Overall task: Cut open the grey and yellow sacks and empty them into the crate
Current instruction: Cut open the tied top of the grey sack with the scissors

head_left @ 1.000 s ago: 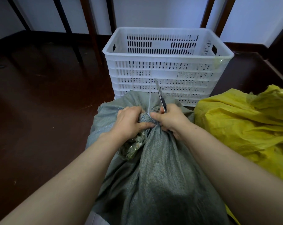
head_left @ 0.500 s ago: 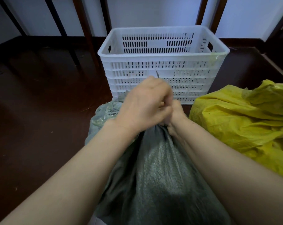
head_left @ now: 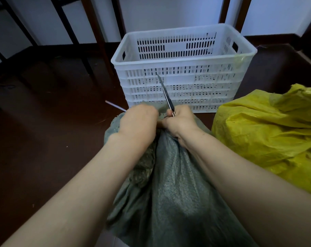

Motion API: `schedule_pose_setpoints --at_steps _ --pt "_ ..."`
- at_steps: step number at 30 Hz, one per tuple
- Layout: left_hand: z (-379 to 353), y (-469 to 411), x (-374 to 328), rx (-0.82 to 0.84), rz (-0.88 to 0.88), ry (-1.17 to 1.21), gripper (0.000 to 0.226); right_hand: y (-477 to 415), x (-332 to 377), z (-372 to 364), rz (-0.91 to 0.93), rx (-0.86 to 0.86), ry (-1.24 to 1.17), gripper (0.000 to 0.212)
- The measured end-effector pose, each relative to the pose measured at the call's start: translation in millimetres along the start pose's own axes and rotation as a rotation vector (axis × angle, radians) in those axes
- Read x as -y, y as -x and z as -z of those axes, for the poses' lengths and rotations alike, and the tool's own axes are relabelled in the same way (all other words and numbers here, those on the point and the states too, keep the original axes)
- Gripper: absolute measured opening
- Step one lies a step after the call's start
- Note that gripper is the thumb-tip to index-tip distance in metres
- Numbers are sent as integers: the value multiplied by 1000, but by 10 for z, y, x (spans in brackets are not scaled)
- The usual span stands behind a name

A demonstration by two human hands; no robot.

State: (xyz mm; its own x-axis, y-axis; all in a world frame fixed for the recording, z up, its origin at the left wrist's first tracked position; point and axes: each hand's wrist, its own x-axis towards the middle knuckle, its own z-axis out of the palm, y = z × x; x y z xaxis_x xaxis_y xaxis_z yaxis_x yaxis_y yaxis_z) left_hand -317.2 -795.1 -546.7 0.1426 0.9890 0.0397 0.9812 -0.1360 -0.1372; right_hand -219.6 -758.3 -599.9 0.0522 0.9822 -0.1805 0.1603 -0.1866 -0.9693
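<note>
The left hand (head_left: 138,122) has dropped from its raised pull and grips the bunched neck of the grey sack (head_left: 178,184) again, just before the crate (head_left: 183,63). The right hand (head_left: 179,122) holds the blade (head_left: 166,93) pointing up. A white strip (head_left: 115,106) now lies on the floor (head_left: 44,122) beside the sack, so the tie is probably off and the neck ready to open.

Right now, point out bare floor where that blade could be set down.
Widest: the floor left of the grey sack and crate, bare but for a white strip. Smaller: floor right of the crate, behind the yellow sack. Crowded: around the left hand and the right hand gripping the blade, sacks and crate close.
</note>
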Motion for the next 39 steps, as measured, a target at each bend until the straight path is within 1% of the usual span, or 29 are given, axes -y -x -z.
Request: schedule_pose_setpoints --at_steps 2,5,7,9,11,14,16,17,19,20,22,23,25,27,29,31,33,35,39 --pt "-18 28 96 22 24 85 18 10 22 -1 -3 21 11 45" --pt "-48 60 191 101 64 368 25 28 60 54 -29 63 30 47" --pt "-97 81 193 127 77 505 29 64 65 104 -62 106 54 46" --pt "-179 86 155 110 103 566 29 103 88 165 -102 127 61 46" --pt "-262 65 115 51 153 606 24 135 140 216 -133 128 -23 44" --pt "-325 10 86 0 252 721 34 254 245 232 -141 142 -168 34" --pt "-339 -35 81 -12 298 818 35 339 281 236 -109 122 -157 28" --pt "-345 -51 77 -19 319 849 35 360 292 245 -84 94 -116 31" --pt "-372 -73 70 -41 359 886 35 372 318 254 -43 53 -50 44" --pt "-395 -87 71 -51 371 909 35 361 323 241 -49 62 -81 48" --pt "-440 -113 76 -60 387 957 30 351 307 176 -122 115 -222 48" --pt "-455 -123 79 -58 383 984 28 349 277 144 -159 126 -255 48" --pt "-463 -132 78 -7 346 1042 27 295 147 108 -159 110 -178 51" --pt "-446 -133 66 91 268 994 22 229 28 104 -122 101 -104 51" --pt "-423 -147 63 149 152 734 26 178 -46 109 -117 113 -87 49" --pt "-389 -140 49 157 60 484 28 146 -94 104 -118 139 -93 48" --pt "-392 -118 25 179 47 350 41 127 -122 94 -119 157 -94 48" --pt "-419 -123 24 206 72 293 48 116 -132 86 -126 162 -90 48" --pt "-502 -110 42 248 116 298 49 102 -160 129 -138 173 -78 49"
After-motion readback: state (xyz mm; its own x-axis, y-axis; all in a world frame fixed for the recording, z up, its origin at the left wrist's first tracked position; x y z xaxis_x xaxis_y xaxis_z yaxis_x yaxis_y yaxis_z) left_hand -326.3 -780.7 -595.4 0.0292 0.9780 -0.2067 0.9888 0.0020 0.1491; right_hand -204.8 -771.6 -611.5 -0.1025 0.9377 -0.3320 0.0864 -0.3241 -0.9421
